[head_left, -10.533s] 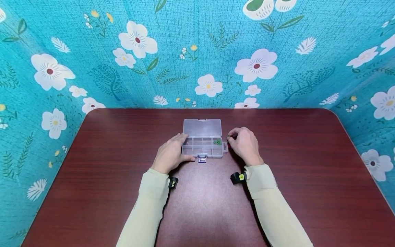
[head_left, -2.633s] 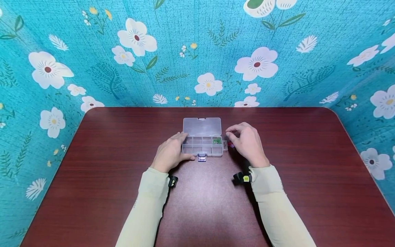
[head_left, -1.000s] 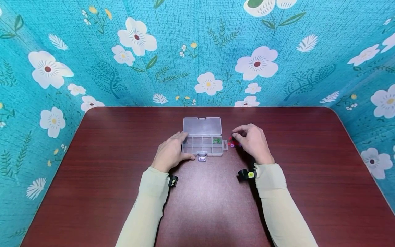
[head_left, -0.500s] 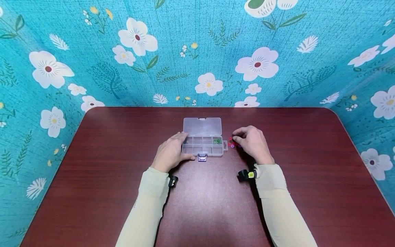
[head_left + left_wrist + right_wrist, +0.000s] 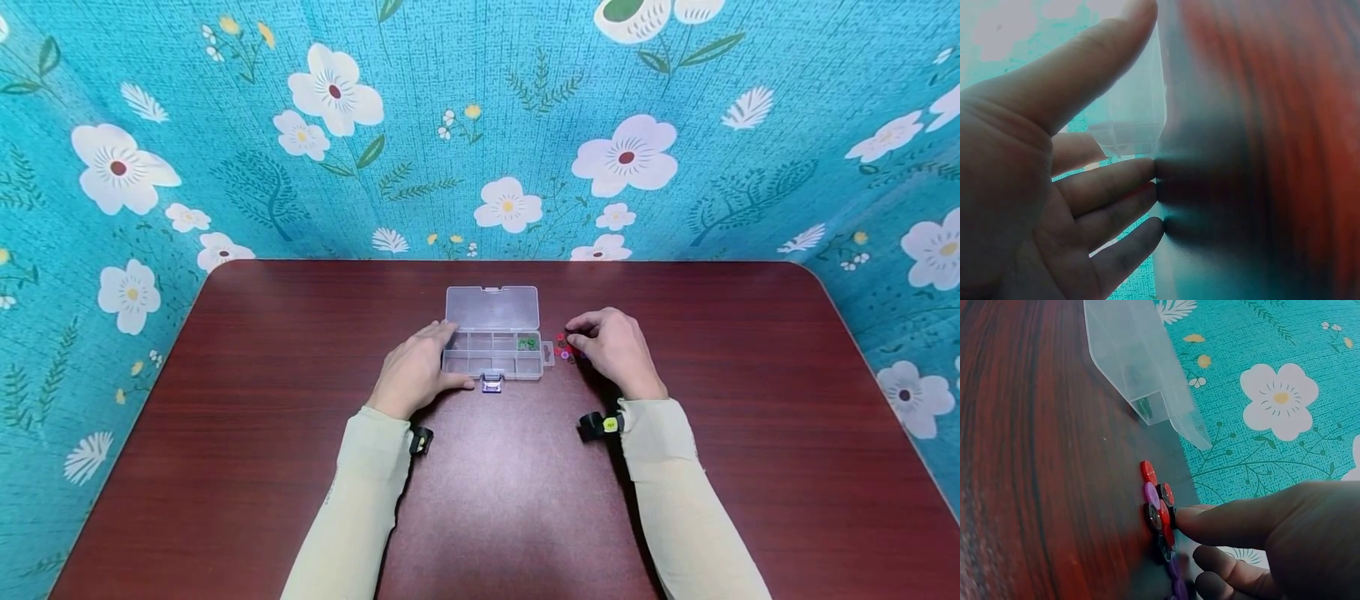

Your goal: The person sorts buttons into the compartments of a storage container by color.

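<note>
A clear plastic compartment box [image 5: 492,354] lies with its lid up, several green buttons [image 5: 527,343] in its back right compartment. My left hand [image 5: 414,371] grips the box's left end, thumb along the front edge and index finger toward the hinge. In the left wrist view the other fingertips [image 5: 1155,209] rest on the table. Right of the box lies a small cluster of red, purple and black buttons [image 5: 1163,515]. My right hand [image 5: 617,350] has thumb and index finger at this cluster, the thumb tip right against a black button; I cannot tell whether it pinches one.
The box's raised lid [image 5: 492,308] leans back behind the compartments. A hanging tab [image 5: 548,353] sticks out at its right end, close to the loose buttons. The dark red wooden table [image 5: 300,500] ends at the flowered blue cloth [image 5: 420,167] behind.
More green buttons lie in the compartment than 10.5 seconds ago. My right hand has moved right from beside the box to the loose buttons and stays there. The left hand has kept its place.
</note>
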A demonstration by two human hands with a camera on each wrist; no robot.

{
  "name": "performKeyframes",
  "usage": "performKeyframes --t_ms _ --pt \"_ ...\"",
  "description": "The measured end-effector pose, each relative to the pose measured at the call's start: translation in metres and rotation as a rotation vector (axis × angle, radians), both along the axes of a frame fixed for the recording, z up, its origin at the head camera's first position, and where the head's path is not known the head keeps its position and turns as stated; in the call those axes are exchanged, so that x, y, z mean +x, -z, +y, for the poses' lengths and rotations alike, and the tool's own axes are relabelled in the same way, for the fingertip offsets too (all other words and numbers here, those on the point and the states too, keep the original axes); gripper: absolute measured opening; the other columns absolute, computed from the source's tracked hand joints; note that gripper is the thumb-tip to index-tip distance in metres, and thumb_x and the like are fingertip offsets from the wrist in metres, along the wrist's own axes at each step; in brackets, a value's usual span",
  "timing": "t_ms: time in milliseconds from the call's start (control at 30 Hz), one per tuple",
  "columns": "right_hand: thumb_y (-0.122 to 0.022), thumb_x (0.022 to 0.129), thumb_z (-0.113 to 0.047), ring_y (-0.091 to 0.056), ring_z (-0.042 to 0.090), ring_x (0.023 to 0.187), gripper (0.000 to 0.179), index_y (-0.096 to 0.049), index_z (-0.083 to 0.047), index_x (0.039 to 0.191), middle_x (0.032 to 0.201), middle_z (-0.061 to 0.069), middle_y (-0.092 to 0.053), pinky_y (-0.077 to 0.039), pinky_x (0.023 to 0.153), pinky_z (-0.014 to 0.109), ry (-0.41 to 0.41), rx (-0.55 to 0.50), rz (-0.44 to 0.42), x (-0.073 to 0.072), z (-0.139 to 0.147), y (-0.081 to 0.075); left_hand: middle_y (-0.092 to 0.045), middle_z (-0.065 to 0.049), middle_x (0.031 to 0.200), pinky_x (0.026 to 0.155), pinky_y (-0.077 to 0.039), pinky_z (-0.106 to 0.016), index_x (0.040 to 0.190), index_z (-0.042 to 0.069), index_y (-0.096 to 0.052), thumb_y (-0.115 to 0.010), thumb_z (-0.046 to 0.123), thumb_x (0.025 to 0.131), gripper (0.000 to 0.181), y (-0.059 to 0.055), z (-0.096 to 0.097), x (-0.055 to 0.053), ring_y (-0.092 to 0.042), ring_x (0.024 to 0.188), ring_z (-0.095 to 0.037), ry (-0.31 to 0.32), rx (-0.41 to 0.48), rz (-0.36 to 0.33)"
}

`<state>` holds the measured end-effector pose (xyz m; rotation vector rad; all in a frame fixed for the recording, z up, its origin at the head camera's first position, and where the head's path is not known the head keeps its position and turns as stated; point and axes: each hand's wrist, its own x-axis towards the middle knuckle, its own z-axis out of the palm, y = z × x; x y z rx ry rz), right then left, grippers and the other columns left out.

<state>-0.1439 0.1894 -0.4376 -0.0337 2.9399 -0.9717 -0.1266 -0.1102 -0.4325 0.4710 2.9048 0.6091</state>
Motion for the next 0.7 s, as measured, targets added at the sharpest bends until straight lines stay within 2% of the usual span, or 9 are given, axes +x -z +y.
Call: performKeyframes --t_ms 700 --pt "-0.07 0.092 -0.013 -0.06 0.023 0.089 0.014 -0.081 -0.015 0.102 0.104 0.006 -0.073 -0.048 0.078 0.041 -0.004 0.023 -0.012 -0.0015 -0.0006 0.0018 -0.048 -0.009 0.152 0.114 -0.038 -0.044 0.15 0.006 -0.047 -0.087 0.05 0.074 0.097 -0.001 0.0002 0.0004 -0.038 0.145 -0.024 -0.004 0.001 -0.008"
